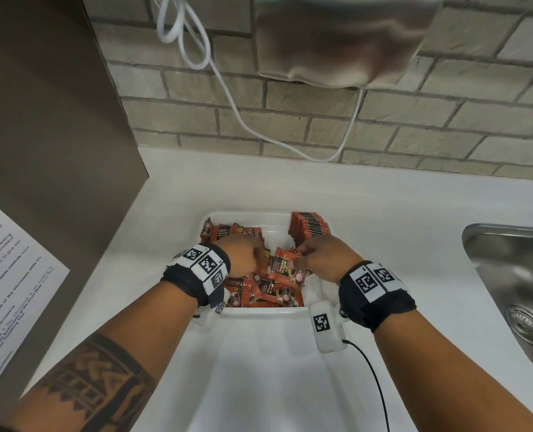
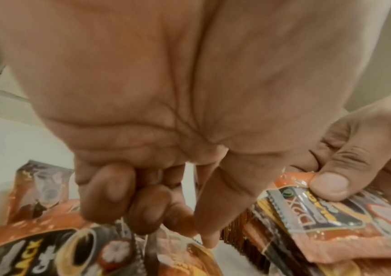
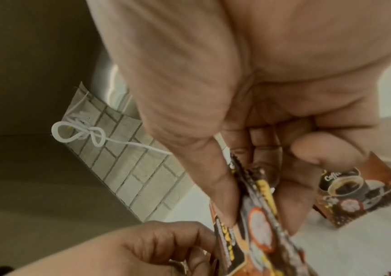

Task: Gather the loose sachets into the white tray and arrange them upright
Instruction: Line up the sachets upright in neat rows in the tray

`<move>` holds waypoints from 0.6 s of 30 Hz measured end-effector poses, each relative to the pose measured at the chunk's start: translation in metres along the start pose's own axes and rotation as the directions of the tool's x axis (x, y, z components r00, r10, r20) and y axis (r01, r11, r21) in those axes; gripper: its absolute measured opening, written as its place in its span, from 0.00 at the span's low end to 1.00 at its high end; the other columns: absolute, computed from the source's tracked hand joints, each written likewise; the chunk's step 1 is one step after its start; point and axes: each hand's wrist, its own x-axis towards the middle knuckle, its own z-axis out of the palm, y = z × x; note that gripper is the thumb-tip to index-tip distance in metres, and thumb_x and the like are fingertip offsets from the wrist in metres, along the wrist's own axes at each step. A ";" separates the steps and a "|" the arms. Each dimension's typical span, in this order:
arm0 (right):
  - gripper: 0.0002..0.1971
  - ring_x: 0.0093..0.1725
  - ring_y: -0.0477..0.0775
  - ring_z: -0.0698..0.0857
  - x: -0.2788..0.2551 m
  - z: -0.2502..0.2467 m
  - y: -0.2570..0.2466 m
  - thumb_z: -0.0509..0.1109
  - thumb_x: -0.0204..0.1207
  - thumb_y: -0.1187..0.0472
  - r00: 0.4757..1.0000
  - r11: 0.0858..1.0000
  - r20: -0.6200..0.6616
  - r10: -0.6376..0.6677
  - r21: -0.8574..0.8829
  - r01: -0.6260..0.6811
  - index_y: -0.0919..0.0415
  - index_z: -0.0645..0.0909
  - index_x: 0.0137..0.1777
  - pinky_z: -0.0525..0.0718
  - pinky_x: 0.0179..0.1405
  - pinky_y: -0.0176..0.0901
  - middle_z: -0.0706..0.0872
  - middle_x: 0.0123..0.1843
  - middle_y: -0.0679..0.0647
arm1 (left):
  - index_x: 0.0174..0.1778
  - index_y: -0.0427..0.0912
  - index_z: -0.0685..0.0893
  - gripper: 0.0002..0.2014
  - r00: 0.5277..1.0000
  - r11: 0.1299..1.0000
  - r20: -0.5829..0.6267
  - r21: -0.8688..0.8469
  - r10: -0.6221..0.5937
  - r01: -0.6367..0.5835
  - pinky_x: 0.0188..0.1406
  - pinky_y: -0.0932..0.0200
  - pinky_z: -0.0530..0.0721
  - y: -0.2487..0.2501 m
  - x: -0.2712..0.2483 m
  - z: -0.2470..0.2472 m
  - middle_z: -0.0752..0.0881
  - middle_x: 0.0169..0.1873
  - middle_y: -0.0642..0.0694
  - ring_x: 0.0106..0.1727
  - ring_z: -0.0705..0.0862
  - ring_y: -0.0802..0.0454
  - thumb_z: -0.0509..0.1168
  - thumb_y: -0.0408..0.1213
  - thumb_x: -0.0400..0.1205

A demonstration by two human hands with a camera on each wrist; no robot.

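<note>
A white tray point(image 1: 259, 312) sits on the white counter and holds several loose orange-red sachets point(image 1: 266, 291) lying flat. A row of sachets point(image 1: 308, 227) stands upright in its back right corner. My right hand point(image 1: 299, 255) pinches one sachet point(image 1: 285, 266) by its top edge, tilted above the heap; the right wrist view shows thumb and fingers of that hand point(image 3: 248, 214) clamped on the sachet point(image 3: 263, 220). My left hand point(image 1: 259, 254) is just left of it over the heap. Its fingers point(image 2: 142, 214) are curled around the edge of another sachet point(image 2: 166, 248).
A steel sink point(image 1: 514, 275) lies to the right of the tray. A brown panel point(image 1: 40, 120) with a printed sheet point(image 1: 9, 275) stands at the left. A white cable point(image 1: 227, 88) hangs on the brick wall behind. A black cable point(image 1: 374, 378) trails from my right wrist.
</note>
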 end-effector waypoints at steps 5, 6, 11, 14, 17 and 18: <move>0.07 0.45 0.50 0.84 0.002 -0.007 0.001 0.78 0.74 0.53 0.997 0.991 -0.063 -0.035 0.126 0.042 0.55 0.88 0.48 0.76 0.40 0.40 0.88 0.43 0.48 | 0.67 0.44 0.82 0.16 0.989 0.977 -0.145 -0.211 0.009 -0.040 0.45 0.61 0.74 0.007 -0.002 -0.010 0.85 0.62 0.43 0.52 0.82 0.49 0.53 0.37 0.90; 0.07 0.45 0.51 0.85 0.002 -0.009 0.000 0.78 0.74 0.53 0.996 0.983 -0.073 -0.050 0.175 0.062 0.55 0.88 0.49 0.78 0.42 0.42 0.89 0.44 0.49 | 0.66 0.45 0.82 0.16 0.987 0.929 -0.162 -0.366 -0.011 -0.049 0.43 0.59 0.77 0.007 -0.003 -0.013 0.86 0.57 0.44 0.48 0.84 0.49 0.51 0.44 0.92; 0.09 0.34 0.50 0.83 0.003 -0.011 -0.009 0.80 0.74 0.53 0.995 0.858 -0.077 -0.058 0.506 0.089 0.57 0.88 0.49 0.81 0.35 0.43 0.89 0.42 0.54 | 0.64 0.46 0.81 0.18 0.989 0.623 -0.099 -0.769 0.109 -0.146 0.49 0.45 0.92 0.004 -0.004 -0.017 0.89 0.59 0.40 0.53 0.92 0.44 0.72 0.46 0.80; 0.12 0.36 0.47 0.88 0.002 -0.004 -0.011 0.78 0.76 0.50 0.998 0.838 -0.057 -0.033 0.542 0.059 0.57 0.87 0.52 0.86 0.40 0.43 0.92 0.47 0.55 | 0.61 0.48 0.82 0.16 0.987 0.692 -0.152 -0.706 0.060 -0.151 0.47 0.37 0.91 -0.007 -0.003 -0.018 0.90 0.54 0.38 0.47 0.93 0.40 0.76 0.39 0.79; 0.15 0.51 0.50 0.89 0.000 0.008 -0.008 0.70 0.81 0.46 0.999 0.967 0.014 -0.043 0.253 0.038 0.58 0.87 0.55 0.86 0.54 0.48 0.92 0.51 0.53 | 0.62 0.48 0.81 0.17 0.989 0.737 -0.151 -0.669 -0.006 -0.097 0.48 0.31 0.90 -0.022 -0.006 -0.020 0.92 0.50 0.39 0.39 0.92 0.40 0.76 0.40 0.80; 0.16 0.53 0.51 0.88 0.000 0.014 -0.009 0.68 0.82 0.47 0.998 0.997 0.038 -0.053 0.049 0.051 0.58 0.87 0.56 0.84 0.54 0.47 0.91 0.53 0.53 | 0.63 0.48 0.81 0.17 0.987 0.743 -0.156 -0.665 -0.033 -0.081 0.49 0.30 0.89 -0.026 -0.007 -0.021 0.91 0.50 0.39 0.39 0.92 0.40 0.75 0.39 0.80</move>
